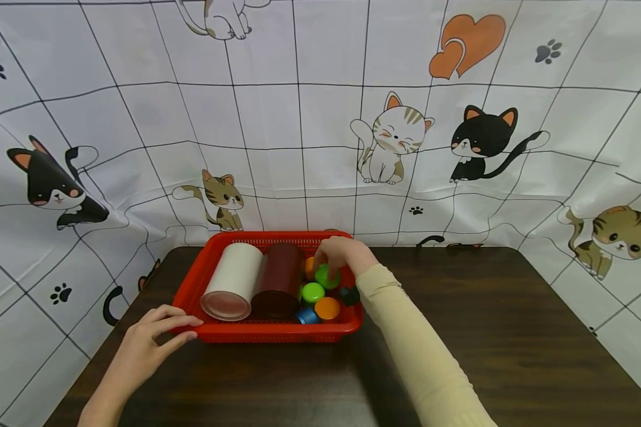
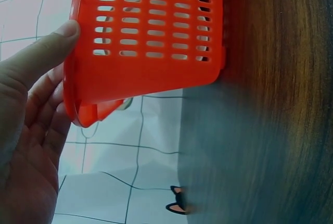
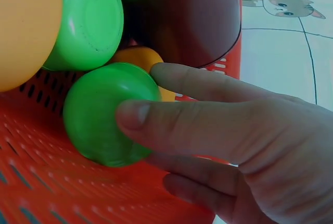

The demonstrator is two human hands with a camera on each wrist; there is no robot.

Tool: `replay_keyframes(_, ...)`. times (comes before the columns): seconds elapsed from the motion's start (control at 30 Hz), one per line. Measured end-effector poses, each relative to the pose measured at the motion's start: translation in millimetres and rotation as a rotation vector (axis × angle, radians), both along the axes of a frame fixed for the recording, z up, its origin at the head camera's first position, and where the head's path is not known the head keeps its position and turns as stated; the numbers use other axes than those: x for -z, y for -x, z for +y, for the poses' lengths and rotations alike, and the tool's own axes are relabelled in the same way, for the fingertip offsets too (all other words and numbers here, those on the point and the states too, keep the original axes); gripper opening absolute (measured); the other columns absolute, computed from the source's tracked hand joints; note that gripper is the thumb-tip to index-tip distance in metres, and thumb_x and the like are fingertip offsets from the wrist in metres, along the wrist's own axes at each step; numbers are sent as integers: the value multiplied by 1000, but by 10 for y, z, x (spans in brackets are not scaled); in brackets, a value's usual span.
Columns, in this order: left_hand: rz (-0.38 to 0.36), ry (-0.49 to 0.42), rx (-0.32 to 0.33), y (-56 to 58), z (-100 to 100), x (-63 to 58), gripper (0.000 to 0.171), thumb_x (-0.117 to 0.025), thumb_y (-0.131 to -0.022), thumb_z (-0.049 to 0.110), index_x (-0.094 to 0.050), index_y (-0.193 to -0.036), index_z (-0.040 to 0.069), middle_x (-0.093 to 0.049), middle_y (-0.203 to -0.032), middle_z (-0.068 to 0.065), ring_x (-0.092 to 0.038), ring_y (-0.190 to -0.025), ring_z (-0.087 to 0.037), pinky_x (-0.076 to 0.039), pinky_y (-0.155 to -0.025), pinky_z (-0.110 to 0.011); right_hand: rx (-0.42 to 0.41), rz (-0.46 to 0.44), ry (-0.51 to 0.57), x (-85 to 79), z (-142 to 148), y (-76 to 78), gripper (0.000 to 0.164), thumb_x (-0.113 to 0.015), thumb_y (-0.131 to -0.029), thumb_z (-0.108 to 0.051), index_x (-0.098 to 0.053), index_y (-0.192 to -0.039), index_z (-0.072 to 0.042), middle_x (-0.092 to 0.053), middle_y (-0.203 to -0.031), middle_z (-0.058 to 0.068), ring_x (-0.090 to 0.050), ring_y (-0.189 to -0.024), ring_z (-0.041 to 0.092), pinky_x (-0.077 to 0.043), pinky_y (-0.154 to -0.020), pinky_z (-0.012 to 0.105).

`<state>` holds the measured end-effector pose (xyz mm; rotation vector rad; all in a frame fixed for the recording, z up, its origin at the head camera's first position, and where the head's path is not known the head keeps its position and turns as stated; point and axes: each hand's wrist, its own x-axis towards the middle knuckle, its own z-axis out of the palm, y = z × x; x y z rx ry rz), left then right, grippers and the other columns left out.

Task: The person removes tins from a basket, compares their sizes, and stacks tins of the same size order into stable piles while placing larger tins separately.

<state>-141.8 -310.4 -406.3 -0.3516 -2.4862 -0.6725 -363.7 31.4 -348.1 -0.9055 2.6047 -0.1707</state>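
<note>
In the head view, my left hand [image 1: 146,344] is at the near left corner of a red plastic basket [image 1: 272,333]. The left wrist view shows its thumb and fingers on either side of the rim, pinching it. My right hand [image 1: 344,255] reaches into the right part of the basket. Thumb and fingers are around a small round green tub [image 3: 104,122], which still lies among the others. Beside it are a lighter green tub [image 1: 313,292], an orange tub [image 1: 327,308], a blue tub [image 1: 308,316] and another orange one [image 1: 310,268], partly hidden.
A large white canister [image 1: 232,279] and a dark brown canister [image 1: 279,279] lie side by side in the basket's left part. A black piece [image 1: 349,295] sits by its right wall. The basket stands on a dark wooden table [image 1: 491,332], before a cat-print curtain [image 1: 326,118].
</note>
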Motion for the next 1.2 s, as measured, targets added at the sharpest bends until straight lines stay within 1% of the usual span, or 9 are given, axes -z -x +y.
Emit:
replay_keyframes(0.17,-11,-5,-8,-4,-3,-1,38,-88,-69,10,-77,-95,35,-64,-96,12,-45,-92,8,-35,-82,3,7,-17,-2,9,-25,5,37,-79,-82,-5,-74,-116,-20,-65,-126,5,-56,-112,21,-55,-91,34)
replay_keyframes(0.43,-17,6,-19,-10,10,-6,37,-88,-69,11,-77,-95,35,-64,-96,12,-44,-92,9,-37,-81,2,9,0,-29,30,-39,8,38,-79,-82,-6,-74,-116,-23,-65,-126,7,-56,-114,23,-55,-90,35)
replay_keyframes(0.6,-14,9,-20,-8,5,-4,37,-88,-69,12,-77,-95,35,-64,-96,12,-43,-93,9,-37,-81,2,1,29,-45,-12,-31,-7,40,-80,-81,-7,-72,-118,-21,-66,-125,5,-57,-111,22,-55,-90,34)
replay_keyframes(0.73,-18,7,-28,-5,-3,-8,37,-88,-69,12,-77,-95,35,-65,-96,11,-43,-93,10,-39,-80,-1,-15,64,-44,-88,-18,-24,44,-79,-81,-6,-70,-123,-16,-67,-126,4,-59,-113,21,-54,-95,35)
replay_keyframes(0.8,-19,8,-32,-4,-7,-11,37,-88,-69,12,-77,-95,35,-65,-96,12,-43,-93,9,-40,-80,-3,-24,74,-26,-133,-5,-30,45,-78,-81,-5,-69,-124,-13,-68,-127,4,-60,-116,21,-52,-98,35)
replay_keyframes(0.9,-15,7,-28,0,-10,-6,37,-88,-69,12,-77,-95,35,-64,-96,12,-44,-92,9,-39,-80,-2,-26,66,25,-192,21,-36,44,-77,-81,-4,-69,-124,-11,-67,-127,5,-60,-118,23,-51,-101,36)
replay_keyframes(0.97,-11,5,-21,2,-11,3,37,-88,-69,11,-77,-95,35,-64,-95,12,-44,-92,9,-38,-81,0,-40,53,65,-217,41,-35,43,-77,-81,-4,-69,-123,-10,-68,-125,6,-60,-116,23,-51,-100,37)
replay_keyframes(1.07,-15,6,-20,2,-19,13,37,-88,-69,12,-77,-95,36,-64,-95,13,-44,-92,9,-39,-80,-1,-62,43,122,-242,79,-32,40,-78,-81,-5,-69,-120,-10,-68,-121,6,-59,-111,23,-52,-97,36)
replay_keyframes(1.2,-13,4,-16,6,-23,16,38,-88,-69,12,-76,-96,37,-64,-95,13,-44,-92,9,-40,-79,-3,-83,72,187,-258,129,-28,37,-77,-82,-6,-68,-117,-11,-65,-119,7,-57,-108,23,-50,-96,36)
